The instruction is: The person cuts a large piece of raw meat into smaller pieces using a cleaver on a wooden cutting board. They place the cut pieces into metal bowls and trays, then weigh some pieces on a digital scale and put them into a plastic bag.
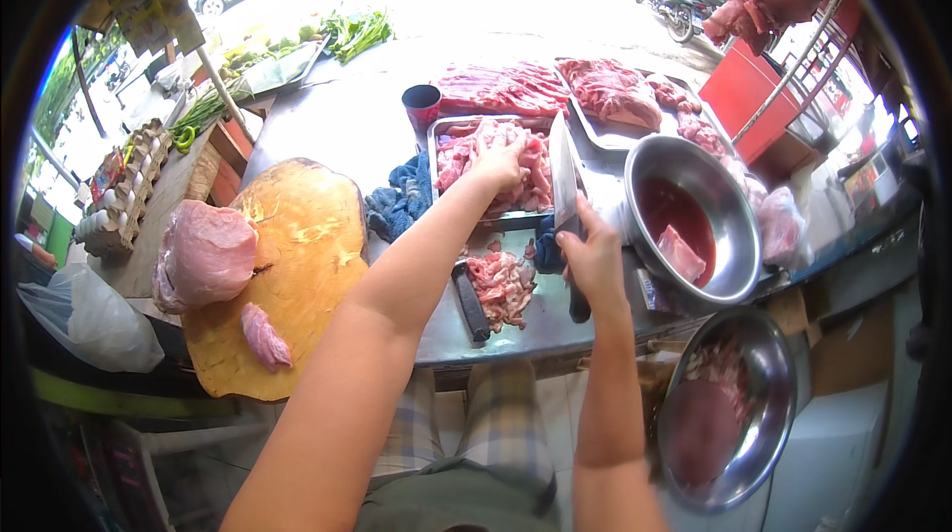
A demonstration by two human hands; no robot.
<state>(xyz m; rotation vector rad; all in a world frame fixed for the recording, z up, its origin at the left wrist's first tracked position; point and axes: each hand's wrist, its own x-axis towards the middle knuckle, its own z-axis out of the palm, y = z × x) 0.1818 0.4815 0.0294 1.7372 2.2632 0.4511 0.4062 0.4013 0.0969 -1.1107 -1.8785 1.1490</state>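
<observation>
Steel tray (432,160): set on the metal counter (436,339), straight ahead of the body, heaped with raw meat pieces (531,185).
Left hand (501,153): laid over the raw meat pieces inside the tray; fingers partly lost in glare, so cannot tell whether spread or closed on a piece.
Right hand (592,244): wrapped firmly around the broad-bladed knife (563,170), blade pointing away from the body, just beside the tray's right edge.
Blue cloth (397,197): bunched just left of the tray.
Meat trimmings (503,286): piled on the near side of the tray, with a dark oblong block (470,302) along the left.
Wooden chopping board (322,220): placed farther left, bearing a large meat chunk (208,254) and a small meat strip (265,337).
Steel basin (742,239): located right of the knife, holding red liquid (666,203) and a partly immersed meat block (682,254).
Lower steel basin (781,413): positioned nearer the body, loaded with pale scraps (722,373) and a dark red mass (699,433).
Dark cup (421,104): standing beyond the tray's far left corner, beside a striated meat slab (501,88).
</observation>
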